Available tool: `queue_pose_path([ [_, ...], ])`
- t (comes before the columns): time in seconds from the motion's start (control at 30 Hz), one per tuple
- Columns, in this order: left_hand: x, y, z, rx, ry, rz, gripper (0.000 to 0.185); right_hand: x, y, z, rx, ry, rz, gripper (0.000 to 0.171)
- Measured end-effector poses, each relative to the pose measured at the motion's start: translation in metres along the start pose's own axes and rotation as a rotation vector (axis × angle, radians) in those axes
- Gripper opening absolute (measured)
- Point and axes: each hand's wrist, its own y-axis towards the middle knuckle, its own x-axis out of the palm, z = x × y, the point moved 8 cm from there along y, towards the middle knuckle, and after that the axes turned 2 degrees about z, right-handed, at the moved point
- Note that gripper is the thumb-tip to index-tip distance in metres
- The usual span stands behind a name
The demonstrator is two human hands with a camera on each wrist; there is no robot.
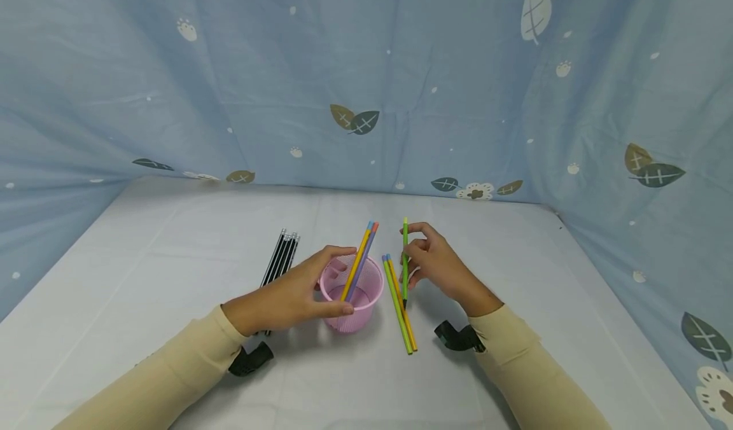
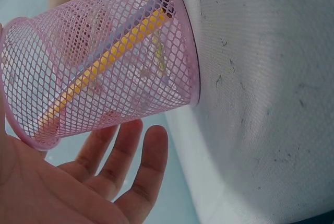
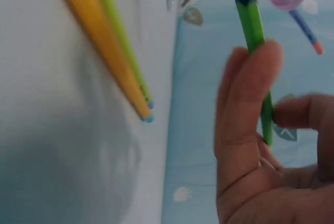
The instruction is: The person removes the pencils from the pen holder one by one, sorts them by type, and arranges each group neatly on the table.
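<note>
A pink mesh pencil cup [image 1: 352, 320] stands on the table, its base against the cloth in the left wrist view. My left hand [image 1: 292, 290] holds it near the rim, with the thumb in front and the fingers round the far side. Inside lean a yellow pencil [image 1: 356, 266] and a purple pencil [image 1: 366, 258]. To the right of the cup, my right hand [image 1: 439, 263] pinches a green pencil [image 1: 405, 236], held nearly upright with its dark tip down. Below that tip lie a light green pencil [image 1: 394, 296] and an orange-yellow pencil [image 1: 408, 327], side by side.
Several black pencils [image 1: 282, 255] lie in a bundle left of the cup, partly behind my left hand. White cloth [image 1: 515, 271] covers the table. A blue leaf-print curtain [image 1: 458, 86] hangs along the back and sides.
</note>
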Motion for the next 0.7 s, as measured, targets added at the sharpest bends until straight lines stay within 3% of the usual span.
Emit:
queue_pose_path([
  [0.4, 0.001, 0.0, -0.001, -0.006, -0.007, -0.003, 0.085, 0.014, 0.003, 0.024, 0.075, -0.134, -0.175, 0.047],
  [0.7, 0.001, 0.0, 0.0, -0.008, -0.004, -0.002, 0.085, 0.016, 0.003, 0.035, 0.092, -0.212, -0.206, 0.045],
])
